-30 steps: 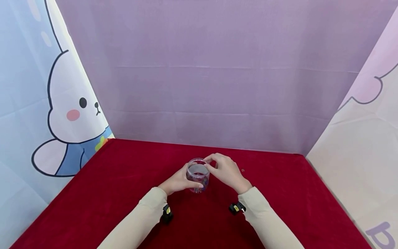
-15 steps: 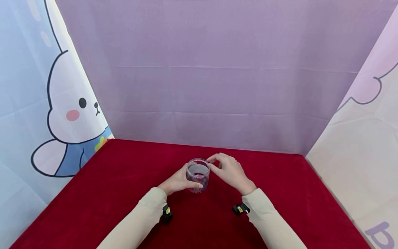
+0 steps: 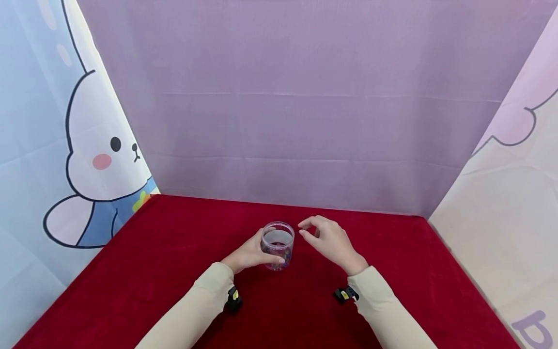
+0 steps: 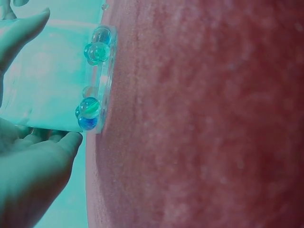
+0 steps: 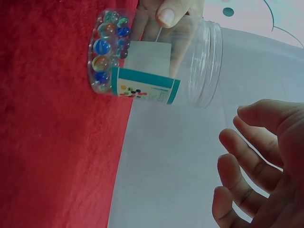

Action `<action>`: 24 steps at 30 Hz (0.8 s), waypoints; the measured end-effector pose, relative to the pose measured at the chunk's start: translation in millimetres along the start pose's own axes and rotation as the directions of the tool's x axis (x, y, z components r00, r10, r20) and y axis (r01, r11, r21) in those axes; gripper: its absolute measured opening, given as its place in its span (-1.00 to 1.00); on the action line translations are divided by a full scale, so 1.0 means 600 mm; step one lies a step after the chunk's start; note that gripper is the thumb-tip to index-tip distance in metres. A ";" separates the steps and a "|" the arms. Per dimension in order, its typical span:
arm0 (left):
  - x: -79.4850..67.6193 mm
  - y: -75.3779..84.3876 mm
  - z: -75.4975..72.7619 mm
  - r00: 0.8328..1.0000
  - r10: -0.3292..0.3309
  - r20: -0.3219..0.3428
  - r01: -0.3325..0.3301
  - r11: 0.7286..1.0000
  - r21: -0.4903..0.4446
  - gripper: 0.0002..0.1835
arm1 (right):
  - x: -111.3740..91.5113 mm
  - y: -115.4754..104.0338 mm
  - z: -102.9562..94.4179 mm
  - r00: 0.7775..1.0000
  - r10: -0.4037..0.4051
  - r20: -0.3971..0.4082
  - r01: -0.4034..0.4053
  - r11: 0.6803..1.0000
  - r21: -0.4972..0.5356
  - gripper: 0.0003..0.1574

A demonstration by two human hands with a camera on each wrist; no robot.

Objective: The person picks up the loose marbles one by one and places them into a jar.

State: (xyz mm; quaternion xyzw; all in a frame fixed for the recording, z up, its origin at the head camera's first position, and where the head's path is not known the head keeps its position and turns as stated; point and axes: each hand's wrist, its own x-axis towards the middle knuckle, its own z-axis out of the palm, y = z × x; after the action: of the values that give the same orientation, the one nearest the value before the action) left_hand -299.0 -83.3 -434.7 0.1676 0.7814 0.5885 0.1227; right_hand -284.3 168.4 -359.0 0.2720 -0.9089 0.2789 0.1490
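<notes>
My left hand (image 3: 249,253) grips a clear plastic jar (image 3: 278,237) around its side, thumb across the front. The jar stands upright on the red cloth with its mouth uncovered. Several glass marbles (image 5: 102,47) in blue, green and orange lie at its bottom, and a label with a teal band (image 5: 145,85) shows on its wall in the right wrist view. My right hand (image 3: 333,241) hovers just right of the jar's rim, apart from it, fingers loosely bent with nothing between them. In the left wrist view a small clear marble (image 4: 105,6) lies on the cloth beyond the jar.
Red velvet cloth (image 3: 196,223) covers the table. A purple fabric backdrop (image 3: 283,121) rises along its far edge, with printed side curtains (image 3: 104,160) at left and right. Black straps with small devices (image 3: 234,299) sit at both wrists.
My right hand has drawn away from the jar's rim to the right. The single marble seen on the cloth a second ago is now hidden behind it. The left hand and jar stay put.
</notes>
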 end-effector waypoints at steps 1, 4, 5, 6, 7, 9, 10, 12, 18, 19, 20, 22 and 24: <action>0.000 0.000 0.000 1.000 0.001 0.001 -0.001 1.000 0.000 0.06 | -0.001 0.002 -0.001 1.000 0.005 0.002 -0.005 1.000 -0.004 -0.77; -0.001 0.001 0.000 1.000 0.004 -0.001 -0.004 1.000 -0.003 0.05 | -0.006 0.007 -0.003 1.000 0.023 0.009 -0.023 1.000 -0.007 -0.77; -0.002 0.002 0.000 1.000 0.005 -0.002 -0.005 1.000 -0.006 0.04 | -0.007 0.009 -0.003 1.000 0.028 0.010 -0.028 1.000 -0.009 -0.77; -0.002 0.003 0.000 1.000 0.008 -0.002 -0.008 1.000 -0.009 0.04 | -0.009 0.010 -0.003 0.999 0.031 0.011 -0.031 0.999 -0.012 -0.78; -0.003 0.004 0.001 1.000 0.011 -0.003 -0.011 1.000 -0.013 0.03 | -0.010 0.012 -0.004 0.999 0.035 0.012 -0.035 0.999 -0.014 -0.78; -0.003 0.006 0.002 1.000 0.016 -0.005 -0.016 1.000 -0.020 0.02 | -0.014 0.015 -0.005 0.999 0.041 0.013 -0.041 0.999 -0.014 -0.78; -0.004 0.005 0.002 1.000 0.019 -0.004 -0.019 1.000 -0.022 0.01 | -0.015 0.016 -0.005 0.999 0.043 0.015 -0.043 0.999 -0.014 -0.78; -0.003 0.005 0.002 1.000 0.022 -0.004 -0.022 1.000 -0.021 0.01 | -0.018 0.020 -0.004 0.999 0.046 0.020 -0.046 0.999 -0.014 -0.78; -0.002 0.000 0.002 1.000 0.018 -0.013 -0.019 1.000 -0.021 0.02 | -0.025 0.029 -0.002 0.998 0.053 0.028 -0.052 0.998 -0.017 -0.75; -0.002 0.000 0.002 1.000 0.018 -0.013 -0.019 1.000 -0.024 0.02 | -0.026 0.029 -0.003 0.998 0.057 0.028 -0.056 0.998 -0.019 -0.75; -0.002 -0.001 0.003 1.000 0.017 -0.014 -0.017 1.000 -0.025 0.03 | -0.027 0.030 -0.003 0.998 0.058 0.026 -0.058 0.998 -0.020 -0.75; -0.002 -0.002 0.003 1.000 0.014 -0.012 -0.014 0.999 -0.031 0.05 | -0.030 0.032 -0.003 0.997 0.065 0.029 -0.065 0.998 -0.022 -0.75; -0.003 -0.003 0.003 1.000 0.008 -0.011 -0.008 0.999 -0.036 0.06 | -0.032 0.035 -0.002 0.997 0.070 0.033 -0.069 0.997 -0.024 -0.74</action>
State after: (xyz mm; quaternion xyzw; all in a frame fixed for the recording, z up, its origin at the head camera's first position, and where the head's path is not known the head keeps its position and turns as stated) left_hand -297.1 -82.8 -436.9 0.1653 0.7707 0.6037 0.1192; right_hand -280.7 191.7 -375.1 0.2430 -0.9233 0.2690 0.1270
